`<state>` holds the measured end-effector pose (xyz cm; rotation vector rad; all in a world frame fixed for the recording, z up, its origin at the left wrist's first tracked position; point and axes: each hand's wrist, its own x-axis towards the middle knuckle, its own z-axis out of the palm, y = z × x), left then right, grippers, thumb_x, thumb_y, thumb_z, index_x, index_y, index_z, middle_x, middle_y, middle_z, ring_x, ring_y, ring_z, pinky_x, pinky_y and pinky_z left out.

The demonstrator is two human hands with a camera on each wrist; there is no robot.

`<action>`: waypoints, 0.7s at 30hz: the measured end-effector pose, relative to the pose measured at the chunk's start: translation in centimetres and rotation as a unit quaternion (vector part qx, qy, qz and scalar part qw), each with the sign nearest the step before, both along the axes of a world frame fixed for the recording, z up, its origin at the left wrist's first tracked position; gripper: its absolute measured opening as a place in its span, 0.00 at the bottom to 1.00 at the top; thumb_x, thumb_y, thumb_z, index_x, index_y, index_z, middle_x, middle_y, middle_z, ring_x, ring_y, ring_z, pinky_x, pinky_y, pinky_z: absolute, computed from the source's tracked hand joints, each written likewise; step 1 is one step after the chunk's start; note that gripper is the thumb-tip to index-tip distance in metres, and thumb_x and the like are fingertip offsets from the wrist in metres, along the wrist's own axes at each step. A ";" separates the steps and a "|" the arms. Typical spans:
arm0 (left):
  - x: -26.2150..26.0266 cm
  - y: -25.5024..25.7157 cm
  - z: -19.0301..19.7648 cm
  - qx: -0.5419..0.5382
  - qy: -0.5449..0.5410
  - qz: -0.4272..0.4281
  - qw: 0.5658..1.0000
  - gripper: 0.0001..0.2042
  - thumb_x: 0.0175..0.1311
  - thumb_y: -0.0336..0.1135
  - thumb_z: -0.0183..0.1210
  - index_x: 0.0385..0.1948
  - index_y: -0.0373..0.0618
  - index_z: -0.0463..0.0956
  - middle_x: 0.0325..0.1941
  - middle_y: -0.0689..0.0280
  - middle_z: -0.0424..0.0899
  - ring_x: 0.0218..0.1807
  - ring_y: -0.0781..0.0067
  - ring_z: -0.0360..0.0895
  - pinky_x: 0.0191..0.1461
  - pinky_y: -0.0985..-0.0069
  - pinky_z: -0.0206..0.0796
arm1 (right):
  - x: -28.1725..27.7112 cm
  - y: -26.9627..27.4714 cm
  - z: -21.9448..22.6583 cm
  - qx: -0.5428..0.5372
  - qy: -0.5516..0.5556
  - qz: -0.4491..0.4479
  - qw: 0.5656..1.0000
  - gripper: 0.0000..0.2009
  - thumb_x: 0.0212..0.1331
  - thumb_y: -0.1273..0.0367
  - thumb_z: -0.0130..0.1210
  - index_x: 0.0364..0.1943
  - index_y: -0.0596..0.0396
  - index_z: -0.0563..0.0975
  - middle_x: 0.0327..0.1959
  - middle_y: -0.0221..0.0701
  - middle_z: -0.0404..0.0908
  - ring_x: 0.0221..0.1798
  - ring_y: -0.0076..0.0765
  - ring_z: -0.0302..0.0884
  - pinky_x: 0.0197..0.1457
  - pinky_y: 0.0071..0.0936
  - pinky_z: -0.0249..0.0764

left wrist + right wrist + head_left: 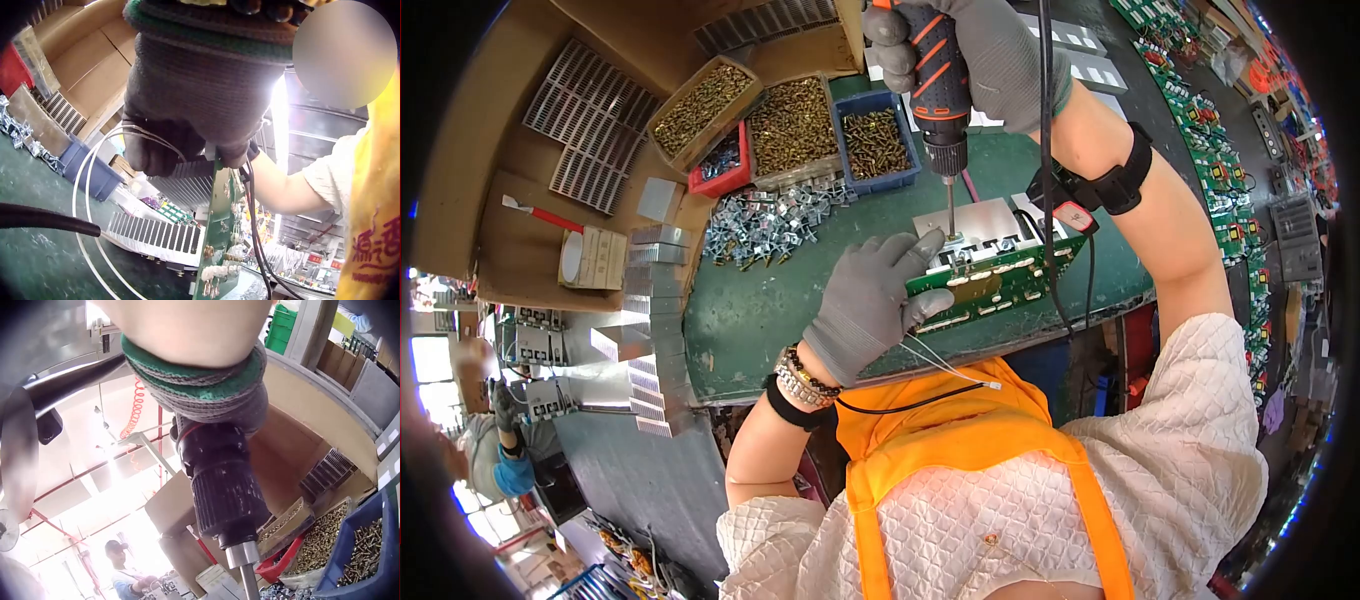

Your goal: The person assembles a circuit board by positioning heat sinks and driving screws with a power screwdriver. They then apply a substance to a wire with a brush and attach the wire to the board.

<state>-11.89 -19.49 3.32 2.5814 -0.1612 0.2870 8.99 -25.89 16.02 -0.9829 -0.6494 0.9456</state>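
Circuit board (990, 280): left hand (870, 300) fingers clamped on its edge; right hand (990, 60) fingers wrapped round screwdriver (935, 90), bit down on it.

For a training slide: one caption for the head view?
Gloved right hand drives electric screwdriver into circuit board steadied by left hand.

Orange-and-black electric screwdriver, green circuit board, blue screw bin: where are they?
Orange-and-black electric screwdriver (935, 85), head view, on its grip.
Green circuit board (990, 280), head view, on its face.
Blue screw bin (880, 143), head view, on the screws' edge.
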 end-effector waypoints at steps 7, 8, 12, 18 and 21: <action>-0.1 -0.2 0.3 -0.009 0.002 0.009 1.000 0.29 0.62 0.56 0.56 0.60 0.47 0.73 0.50 0.54 0.79 0.50 0.48 0.75 0.59 0.58 0.64 | 1.0 0.3 -0.7 -0.040 0.035 0.034 0.998 0.12 0.65 0.61 0.54 0.44 0.51 0.72 0.26 0.25 0.76 0.23 0.24 0.74 0.29 0.25 0.75; -0.1 -0.2 0.4 -0.012 0.007 0.011 1.000 0.29 0.62 0.56 0.56 0.60 0.47 0.73 0.50 0.54 0.79 0.49 0.48 0.75 0.59 0.59 0.64 | 0.9 0.3 -0.5 -0.039 0.034 0.034 0.998 0.12 0.65 0.61 0.54 0.44 0.51 0.72 0.26 0.25 0.76 0.23 0.24 0.74 0.29 0.25 0.75; -0.2 -0.2 0.2 -0.011 -0.008 0.007 1.000 0.29 0.61 0.56 0.57 0.59 0.47 0.73 0.50 0.54 0.79 0.49 0.47 0.75 0.58 0.59 0.65 | 0.4 0.3 -0.2 -0.004 0.030 0.033 0.999 0.12 0.64 0.61 0.54 0.46 0.51 0.73 0.26 0.26 0.77 0.24 0.25 0.75 0.29 0.26 0.75; -0.2 -0.4 -0.3 -0.037 0.002 0.012 0.999 0.30 0.60 0.56 0.59 0.60 0.46 0.73 0.50 0.53 0.79 0.48 0.47 0.75 0.54 0.62 0.66 | 1.6 -0.8 1.5 0.067 0.014 0.044 0.997 0.15 0.62 0.59 0.57 0.45 0.53 0.72 0.26 0.27 0.76 0.25 0.27 0.76 0.31 0.28 0.77; -0.6 -0.6 -0.8 -0.086 -0.037 0.015 0.995 0.31 0.59 0.53 0.61 0.61 0.44 0.72 0.49 0.51 0.79 0.48 0.46 0.76 0.52 0.62 0.68 | 2.4 -3.6 3.7 0.232 -0.193 -0.088 0.949 0.19 0.63 0.56 0.54 0.46 0.57 0.70 0.28 0.32 0.77 0.29 0.32 0.79 0.37 0.33 0.80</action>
